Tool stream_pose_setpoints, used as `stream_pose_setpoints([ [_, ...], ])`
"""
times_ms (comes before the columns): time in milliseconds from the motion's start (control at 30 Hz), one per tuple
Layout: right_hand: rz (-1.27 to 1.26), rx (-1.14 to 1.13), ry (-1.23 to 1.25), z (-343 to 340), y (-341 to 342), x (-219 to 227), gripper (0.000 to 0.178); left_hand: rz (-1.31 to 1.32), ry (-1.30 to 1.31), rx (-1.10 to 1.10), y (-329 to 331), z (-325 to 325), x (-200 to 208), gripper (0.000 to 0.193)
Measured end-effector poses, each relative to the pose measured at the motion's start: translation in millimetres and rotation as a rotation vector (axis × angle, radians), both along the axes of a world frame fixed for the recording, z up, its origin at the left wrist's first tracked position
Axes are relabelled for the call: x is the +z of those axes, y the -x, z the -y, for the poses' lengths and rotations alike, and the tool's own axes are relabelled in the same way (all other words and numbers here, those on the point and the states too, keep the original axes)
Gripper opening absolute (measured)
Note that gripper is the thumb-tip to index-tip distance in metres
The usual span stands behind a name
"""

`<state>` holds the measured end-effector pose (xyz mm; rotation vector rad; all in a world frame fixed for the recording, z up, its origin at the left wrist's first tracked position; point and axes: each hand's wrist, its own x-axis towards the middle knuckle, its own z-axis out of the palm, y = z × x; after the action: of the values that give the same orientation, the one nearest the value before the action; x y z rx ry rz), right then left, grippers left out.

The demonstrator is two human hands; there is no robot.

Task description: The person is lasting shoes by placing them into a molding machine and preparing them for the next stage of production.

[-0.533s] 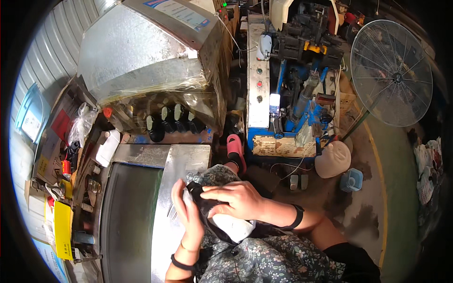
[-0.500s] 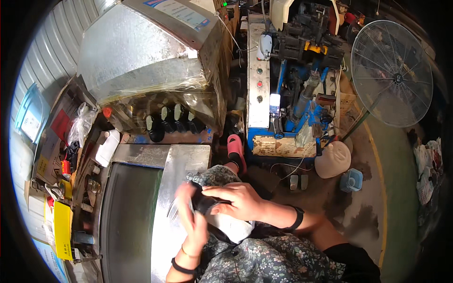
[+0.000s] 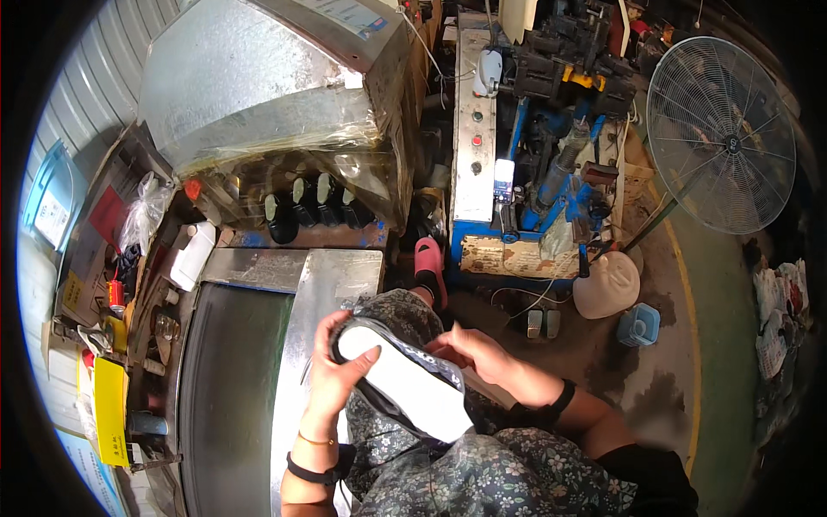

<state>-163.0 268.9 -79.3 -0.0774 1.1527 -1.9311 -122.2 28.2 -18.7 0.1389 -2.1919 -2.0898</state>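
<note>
Although slantwise, a white-bottomed shoe piece (image 3: 403,377) (dark-sided) between both hands (image 3: 330,366) (image 3: 484,354)

A fan (image 3: 722,129) stands at right, a jug (image 3: 607,286) near a tub (image 3: 638,326) on the floor (image 3: 594,375); a can (image 3: 115,295) sits far left.

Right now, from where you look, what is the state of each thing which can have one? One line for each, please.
Dark shoe upper: held, white face upward.
Left hand: gripping the upper, thumb on its white face.
Right hand: fingers curled at the upper's edge, contact unclear.
Pink clog: worn on a foot.
Phone-like device: screen lit.
Blue plastic container: open-topped.
Pedestal fan: spinning or stopped, cannot tell.
</note>
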Motion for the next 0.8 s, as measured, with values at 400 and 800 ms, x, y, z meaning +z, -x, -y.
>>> stream_pose_setpoints([
  [400,-1.607,0.066,-0.965,38.4,-2.9,21.6,0.053,-0.007,0.128,0.037,-0.6,2.3,-35.3,0.070],
  [800,-0.638,0.184,-0.255,-5.5,-14.4,-14.2,0.073,-0.046,-0.032,-0.074,-4.3,-5.4,-32.5,0.073],
])
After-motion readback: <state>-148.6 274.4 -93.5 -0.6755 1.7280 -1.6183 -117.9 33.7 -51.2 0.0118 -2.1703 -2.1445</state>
